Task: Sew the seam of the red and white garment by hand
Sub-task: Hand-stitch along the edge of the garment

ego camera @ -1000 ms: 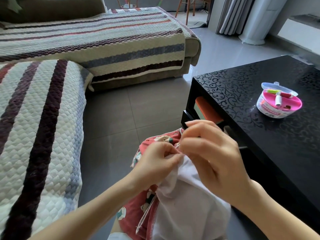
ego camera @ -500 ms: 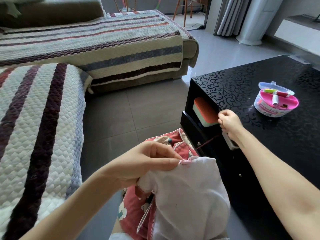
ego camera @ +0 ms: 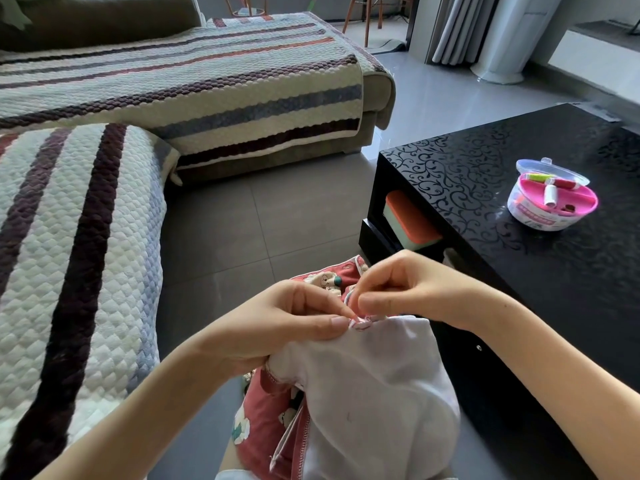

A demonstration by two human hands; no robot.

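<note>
A grey tiled floor (ego camera: 259,220) runs between a sofa under a striped quilted cover (ego camera: 76,244) and a glossy black table (ego camera: 519,289). At six o'clock in the view, low and close to the person, lies the red and white garment (ego camera: 367,393), its white side bunched uppermost and the red printed cloth showing beneath and behind. The left hand (ego camera: 277,327) comes in from eight o'clock and grips the cloth, thumb and forefinger closed tight on the pink-trimmed seam (ego camera: 360,322). The right hand (ego camera: 415,292) comes in from four o'clock, its fingers curled, with thumb and forefinger pinched on the same edge just beside the left fingertips; whether a needle sits in that pinch is too small to tell. At two o'clock, well apart from the hands, a round pink sewing kit (ego camera: 550,199) stands open on the tabletop, spools of thread inside. An orange-lidded box (ego camera: 408,220) sits on the shelf under the table.
</note>
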